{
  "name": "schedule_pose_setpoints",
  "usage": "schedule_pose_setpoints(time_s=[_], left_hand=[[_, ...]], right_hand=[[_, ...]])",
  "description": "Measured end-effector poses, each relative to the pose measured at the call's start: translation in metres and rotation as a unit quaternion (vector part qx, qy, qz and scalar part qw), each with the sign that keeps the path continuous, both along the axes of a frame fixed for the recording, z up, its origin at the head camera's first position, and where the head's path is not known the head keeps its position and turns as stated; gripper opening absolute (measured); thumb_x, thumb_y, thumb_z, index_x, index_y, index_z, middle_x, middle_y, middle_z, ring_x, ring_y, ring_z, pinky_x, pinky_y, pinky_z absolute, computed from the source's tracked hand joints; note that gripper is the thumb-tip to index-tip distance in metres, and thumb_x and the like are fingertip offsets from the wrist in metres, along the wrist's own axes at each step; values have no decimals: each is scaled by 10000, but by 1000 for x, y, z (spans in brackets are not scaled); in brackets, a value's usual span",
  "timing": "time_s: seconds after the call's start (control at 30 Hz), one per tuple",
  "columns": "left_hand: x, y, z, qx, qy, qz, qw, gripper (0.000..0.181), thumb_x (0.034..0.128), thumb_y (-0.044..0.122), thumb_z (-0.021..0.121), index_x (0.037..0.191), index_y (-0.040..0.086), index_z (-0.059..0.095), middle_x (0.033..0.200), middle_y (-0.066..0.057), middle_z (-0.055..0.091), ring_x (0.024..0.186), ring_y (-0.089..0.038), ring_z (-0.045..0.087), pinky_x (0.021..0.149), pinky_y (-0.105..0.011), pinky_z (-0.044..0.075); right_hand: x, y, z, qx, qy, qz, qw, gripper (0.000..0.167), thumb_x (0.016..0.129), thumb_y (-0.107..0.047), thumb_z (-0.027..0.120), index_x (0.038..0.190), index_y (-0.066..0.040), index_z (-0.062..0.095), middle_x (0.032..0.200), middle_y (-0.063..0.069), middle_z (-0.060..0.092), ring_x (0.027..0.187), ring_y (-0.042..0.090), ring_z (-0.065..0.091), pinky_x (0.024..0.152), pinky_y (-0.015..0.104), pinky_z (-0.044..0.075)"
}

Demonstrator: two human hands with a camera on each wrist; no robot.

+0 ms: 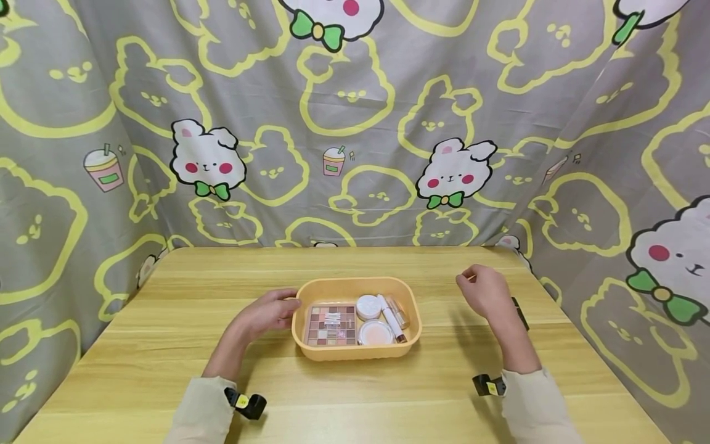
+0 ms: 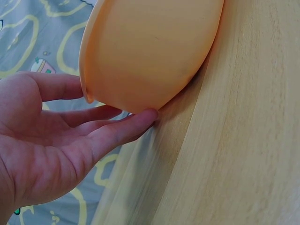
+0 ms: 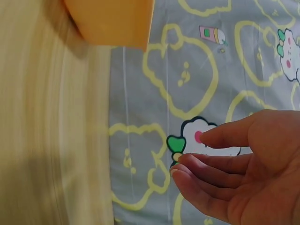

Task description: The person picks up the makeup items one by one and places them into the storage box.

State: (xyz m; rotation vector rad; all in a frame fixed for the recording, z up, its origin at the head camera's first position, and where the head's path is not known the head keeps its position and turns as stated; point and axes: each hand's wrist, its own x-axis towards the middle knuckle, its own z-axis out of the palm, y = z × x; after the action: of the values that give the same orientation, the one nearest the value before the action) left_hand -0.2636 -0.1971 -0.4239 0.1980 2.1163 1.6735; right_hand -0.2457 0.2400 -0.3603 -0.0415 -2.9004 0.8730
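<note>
A yellow-orange plastic basket (image 1: pixel 355 353) sits on the table. Inside it at the left lies an eyeshadow palette (image 1: pixel 327 333) with many small coloured pans. To its right are a round white case (image 1: pixel 368 306), a round compact (image 1: pixel 376 333) with a pinkish face, a white tube (image 1: pixel 391 317) with a dark end and a clear tube (image 1: pixel 400 313). My left hand (image 1: pixel 272 314) touches the basket's left end, its fingertips against rim and wall. Off to the basket's right, my right hand (image 1: pixel 484 291) is held above the table, loosely curled and holding nothing.
The wooden table (image 1: pixel 355 394) carries the basket near its middle. A patterned grey curtain (image 1: pixel 266 98) hangs behind it and along both sides. A dark object (image 1: pixel 520 313), mostly hidden by the right wrist, lies at the right.
</note>
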Motion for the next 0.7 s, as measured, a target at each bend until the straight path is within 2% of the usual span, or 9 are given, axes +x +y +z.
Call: schedule_pose_setpoints(time_s=[0.3,0.57,0.7], left_hand=[[1,0,2,-28,-15,21,10000,536,1055,166,455,1517,-84,346,1437,-297,523,1294,-358,574,1015,-427,548],[1,-1,1,-45,-12,39,10000,526,1050,173,466,1503,-79,375,1387,-270,558,1226,-292,603,993,-402,560],[1,0,2,-146,34,92,9998,518,1045,182,471,1489,-76,399,1360,-240,575,1189,-245,604,988,-395,562]], right_hand=[[-4,22,-6,3,-94,-222,9997,416,1014,-284,501,1193,71,624,1122,295,675,902,371,661,733,466,542],[-6,41,-13,137,67,-543,9984,396,995,-267,510,1129,85,635,1026,279,691,831,352,631,687,436,507],[-5,47,-17,126,29,-649,9978,405,1002,-239,508,1156,117,625,1066,302,674,812,359,618,681,446,513]])
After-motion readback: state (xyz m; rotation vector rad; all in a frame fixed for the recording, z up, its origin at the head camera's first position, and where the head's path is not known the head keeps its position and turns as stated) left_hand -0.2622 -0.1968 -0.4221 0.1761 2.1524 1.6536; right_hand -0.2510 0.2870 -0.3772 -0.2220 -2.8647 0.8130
